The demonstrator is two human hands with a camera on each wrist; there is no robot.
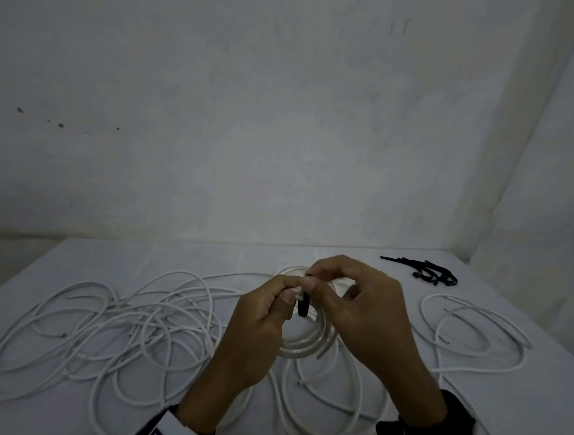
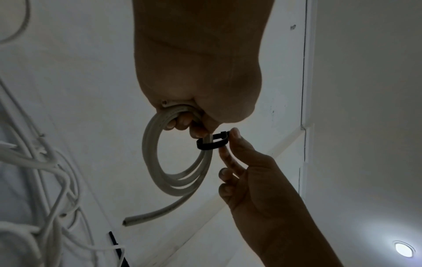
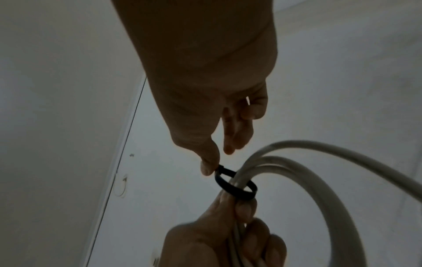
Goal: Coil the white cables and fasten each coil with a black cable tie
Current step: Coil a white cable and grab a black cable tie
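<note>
From my remote station, I saw the left hand (image 1: 259,317) gripping a small coil of white cable (image 1: 307,345) above the surface (image 1: 468,402), fingers curled round the bundled turns. The right hand (image 1: 360,314) pinched the end of a black cable tie (image 1: 303,307) between thumb and forefinger, its other fingers loosely curled. The tie looped round the coil's strands just beside the left fingertips (image 2: 200,131), slack and not drawn tight. One cut end of the coil (image 2: 126,222) hung free below. Beyond the hands, a tangle of loose white cables (image 1: 112,325) sprawled across the surface to the left, another loose cable (image 1: 470,331) lay to the right, and a bunch of spare black ties (image 1: 430,272) sat near the far right corner by the wall (image 1: 282,119).
</note>
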